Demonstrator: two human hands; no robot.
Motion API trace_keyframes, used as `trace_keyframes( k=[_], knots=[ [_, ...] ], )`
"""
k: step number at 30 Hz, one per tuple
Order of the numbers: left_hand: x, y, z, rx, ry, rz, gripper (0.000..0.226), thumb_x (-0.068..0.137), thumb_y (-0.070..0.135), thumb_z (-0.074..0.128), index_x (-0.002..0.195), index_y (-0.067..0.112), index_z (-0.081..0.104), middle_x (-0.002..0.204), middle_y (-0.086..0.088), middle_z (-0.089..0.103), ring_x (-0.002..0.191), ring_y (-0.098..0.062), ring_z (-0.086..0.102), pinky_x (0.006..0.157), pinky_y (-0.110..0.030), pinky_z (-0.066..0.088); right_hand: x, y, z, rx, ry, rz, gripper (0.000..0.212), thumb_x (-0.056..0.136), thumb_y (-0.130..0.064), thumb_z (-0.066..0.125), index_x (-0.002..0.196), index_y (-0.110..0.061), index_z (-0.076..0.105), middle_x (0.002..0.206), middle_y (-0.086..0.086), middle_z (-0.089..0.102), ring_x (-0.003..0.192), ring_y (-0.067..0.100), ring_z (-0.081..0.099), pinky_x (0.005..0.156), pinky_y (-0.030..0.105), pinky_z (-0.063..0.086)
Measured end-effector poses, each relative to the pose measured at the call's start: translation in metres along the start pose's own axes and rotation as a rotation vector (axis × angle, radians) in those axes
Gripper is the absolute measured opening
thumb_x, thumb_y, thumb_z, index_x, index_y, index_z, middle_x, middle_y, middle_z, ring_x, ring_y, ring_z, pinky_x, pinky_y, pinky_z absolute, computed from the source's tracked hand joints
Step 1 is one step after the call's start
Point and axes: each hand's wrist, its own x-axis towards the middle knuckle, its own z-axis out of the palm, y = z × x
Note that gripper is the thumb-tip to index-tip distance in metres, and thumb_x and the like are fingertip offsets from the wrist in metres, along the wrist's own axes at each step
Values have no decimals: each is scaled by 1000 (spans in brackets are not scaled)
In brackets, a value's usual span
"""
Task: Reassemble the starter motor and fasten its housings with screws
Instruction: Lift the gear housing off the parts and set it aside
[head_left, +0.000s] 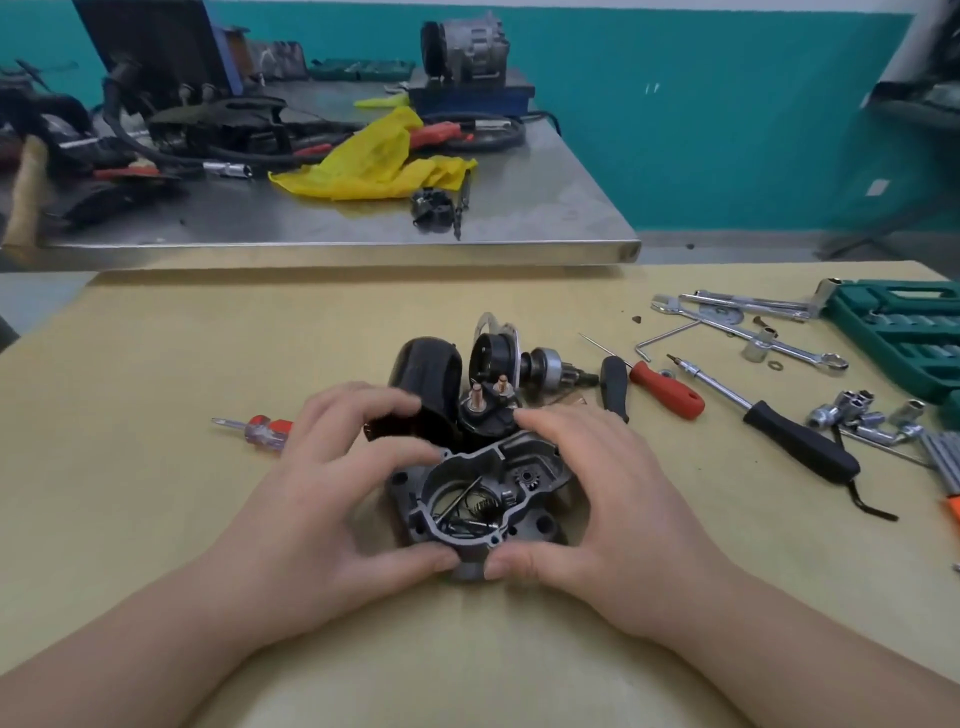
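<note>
Two hands (332, 483) (597, 483) gripping gear housing (483, 493), cavity upward, long axis left-right

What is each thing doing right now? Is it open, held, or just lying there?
Grey housing: open side up, gear and loose parts inside, held by both hands.
Left hand: gripping the housing.
Right hand: gripping the housing.
Black motor body: separate, not yet attached.
Red screwdriver: lying unused.
Green socket case: open.
</note>
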Motion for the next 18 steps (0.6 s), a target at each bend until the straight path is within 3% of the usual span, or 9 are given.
trace_keyframes(
  k=[3, 8, 11, 13, 18],
  knots=[
    [1, 7, 0, 63, 28, 10, 57, 79, 66, 78, 114, 21, 77, 126, 1, 58, 121, -25, 51, 109, -23, 32, -2, 0, -1, -15, -2, 20, 114, 60, -98, 63, 155, -39, 44, 147, -28, 43, 148, 0, 30, 123, 29, 23],
    [-3, 15, 0, -42, -50, -56, 66, 79, 67, 76, 129, 25, 68, 121, 14, 60, 112, -11, 62, 92, -35, 52, -4, -3, -6, 15, -36, 38, 114, 55, -95, 64, 154, -44, 45, 129, -51, 32, 137, -13, 24, 126, 34, 23],
    [-5, 18, -2, -43, -69, -70, 75, 75, 72, 75, 136, 30, 61, 127, 21, 58, 119, -6, 58, 98, -30, 47, -7, -7, -8, 49, 37, 11, 90, 67, -76, 74, 146, -37, 58, 124, -47, 43, 127, -23, 30, 125, 52, 28],
    [-7, 19, -3, -42, -91, -68, 81, 74, 76, 74, 139, 31, 58, 131, 21, 57, 124, -8, 56, 103, -30, 44, -11, -9, -7, 80, 121, -13, 77, 71, -63, 80, 140, -31, 64, 123, -39, 52, 126, -19, 38, 120, 56, 35],
    [-10, 23, -1, -60, -138, -116, 99, 67, 88, 71, 148, 36, 50, 145, 26, 41, 139, -3, 43, 113, -17, 33, -18, -12, -1, 203, 229, -52, 65, 77, -60, 80, 135, -35, 65, 123, -30, 60, 125, 3, 56, 106, 37, 47]
  ],
)
